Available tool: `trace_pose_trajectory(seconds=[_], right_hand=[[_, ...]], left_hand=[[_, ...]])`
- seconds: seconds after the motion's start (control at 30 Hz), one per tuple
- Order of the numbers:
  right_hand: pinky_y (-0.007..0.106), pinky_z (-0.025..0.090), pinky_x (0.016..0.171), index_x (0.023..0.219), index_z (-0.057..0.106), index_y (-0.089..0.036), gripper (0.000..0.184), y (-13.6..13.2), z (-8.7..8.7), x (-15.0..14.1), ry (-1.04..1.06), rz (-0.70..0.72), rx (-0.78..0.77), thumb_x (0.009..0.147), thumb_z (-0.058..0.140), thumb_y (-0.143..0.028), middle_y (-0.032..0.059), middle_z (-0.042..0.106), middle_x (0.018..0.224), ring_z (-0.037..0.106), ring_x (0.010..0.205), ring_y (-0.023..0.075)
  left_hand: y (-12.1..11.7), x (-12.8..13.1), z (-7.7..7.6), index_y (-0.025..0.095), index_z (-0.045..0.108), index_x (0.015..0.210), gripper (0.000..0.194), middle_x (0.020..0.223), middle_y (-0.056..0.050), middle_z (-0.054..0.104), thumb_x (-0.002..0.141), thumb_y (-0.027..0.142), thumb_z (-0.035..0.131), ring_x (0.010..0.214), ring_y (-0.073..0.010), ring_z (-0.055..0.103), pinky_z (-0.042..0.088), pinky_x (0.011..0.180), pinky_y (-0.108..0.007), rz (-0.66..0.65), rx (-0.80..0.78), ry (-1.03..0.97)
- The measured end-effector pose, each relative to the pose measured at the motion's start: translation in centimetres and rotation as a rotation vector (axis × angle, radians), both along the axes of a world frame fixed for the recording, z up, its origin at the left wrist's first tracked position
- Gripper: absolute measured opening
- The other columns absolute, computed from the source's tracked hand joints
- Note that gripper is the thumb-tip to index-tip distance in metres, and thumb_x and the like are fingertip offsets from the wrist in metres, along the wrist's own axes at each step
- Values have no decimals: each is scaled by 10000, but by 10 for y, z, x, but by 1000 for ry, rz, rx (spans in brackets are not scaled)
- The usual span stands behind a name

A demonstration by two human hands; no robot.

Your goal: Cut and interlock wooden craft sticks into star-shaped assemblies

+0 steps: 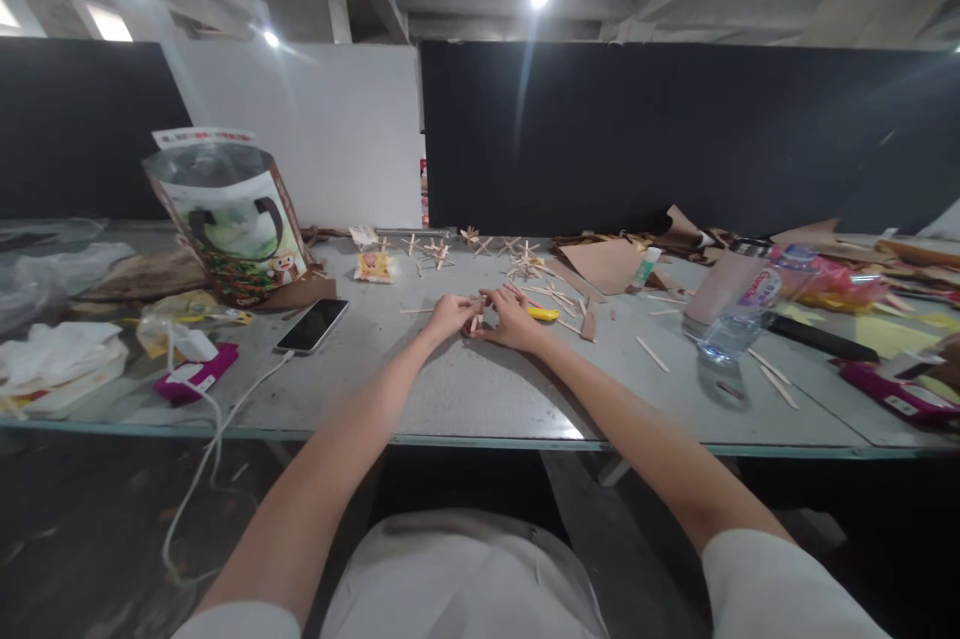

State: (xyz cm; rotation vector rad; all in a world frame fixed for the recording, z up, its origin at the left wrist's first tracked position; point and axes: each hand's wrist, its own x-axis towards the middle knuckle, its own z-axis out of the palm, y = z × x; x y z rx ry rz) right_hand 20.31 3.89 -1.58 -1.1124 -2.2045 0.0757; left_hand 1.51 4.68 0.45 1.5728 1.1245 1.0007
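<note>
My left hand (448, 315) and my right hand (511, 319) meet at the middle of the grey table (465, 389), fingers pinched together on small wooden sticks (477, 319) between them. The piece they hold is tiny and partly hidden by the fingers. A yellow tool (543, 314) lies just right of my right hand. Several finished star-shaped stick pieces (439, 253) lie further back, with loose sticks (652, 354) scattered to the right.
A phone (312, 325) on a white cable lies to the left, beside a large printed bag (236, 224) and a magenta box (196, 374). On the right are a clear water bottle (739, 304), a glue bottle (646, 268), cardboard scraps (604, 264) and a black partition (675, 134) behind.
</note>
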Motion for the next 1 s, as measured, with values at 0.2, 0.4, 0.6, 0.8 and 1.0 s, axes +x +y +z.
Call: trace_pose_trajectory(seconds=[0.2,0.4,0.6,0.8,1.0], right_hand=[[634,307,1155,1454,558,-163,839,2,-2,-2,118,20,-21,810,811,-637,219,666,1300,594,1250,407],[440,500,963,1366,587,-203,661,12,-1,3,338,83,-142,918,640,-687,119,708,1140,658,1038,276],[323,502,730,789,584,-235,603,18,6,9,529,125,-250,936,479,-810,-2,590,702,555,706,179],[296,464,615,727,555,-235,640,14,9,8,701,142,-324,859,574,-861,-12,550,643,491,609,147],[306,466,609,707,523,-246,680,14,6,6,786,195,-392,750,627,-917,-5,553,655,498,612,147]], left_hand=[[0,2,-1,123,762,828,343,548,-21,676,839,443,887,429,-122,583,481,487,-227,-16,-3,-11],[1,-1,1,122,792,838,244,640,-48,722,822,339,903,452,-115,586,502,531,-248,-31,26,0],[5,-4,5,139,807,760,148,655,-34,734,794,254,893,545,-116,575,415,524,-209,35,133,13],[7,1,4,137,811,823,157,682,-39,746,841,289,844,515,-109,562,428,521,-214,40,153,9],[7,1,3,151,763,764,217,645,-26,713,858,337,824,526,-114,581,456,535,-206,33,183,10]])
